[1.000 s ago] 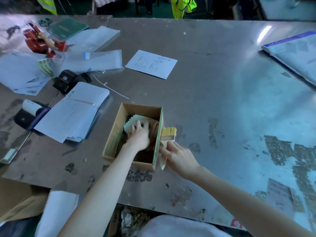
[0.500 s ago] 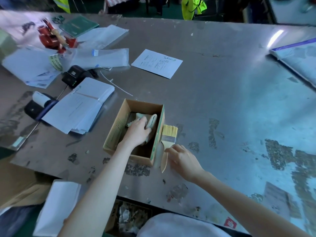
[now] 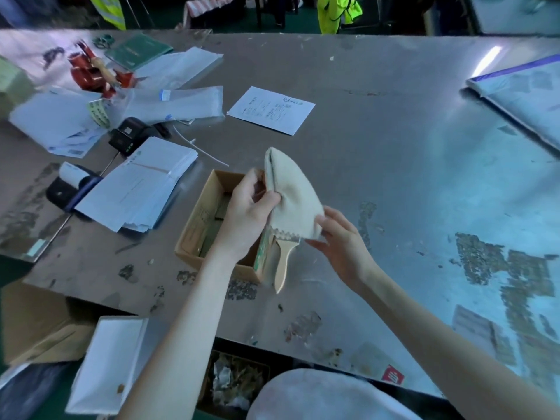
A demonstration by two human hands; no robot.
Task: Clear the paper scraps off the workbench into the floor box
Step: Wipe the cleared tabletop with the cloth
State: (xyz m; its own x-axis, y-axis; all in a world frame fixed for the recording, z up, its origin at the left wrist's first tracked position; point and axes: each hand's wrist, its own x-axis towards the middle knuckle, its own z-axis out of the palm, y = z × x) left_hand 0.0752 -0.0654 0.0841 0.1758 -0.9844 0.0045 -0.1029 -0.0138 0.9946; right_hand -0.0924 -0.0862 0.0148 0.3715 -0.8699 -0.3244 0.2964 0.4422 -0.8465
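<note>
Left hand pinches the cream, pinked-edge cloth at its fold, raised above the small open cardboard box on the grey metal bench. Right hand grips the lower corner, fingers curled on it. I read this as spreading the cloth to wipe with.

Wooden-handled flat brush lies just right of the small box, unheld. Paper scraps sit scattered by the near edge. The dark floor box stands below it, already holding litter.

Half a second ago the cloth was down inside the small box, with the right hand on the brush.
</note>
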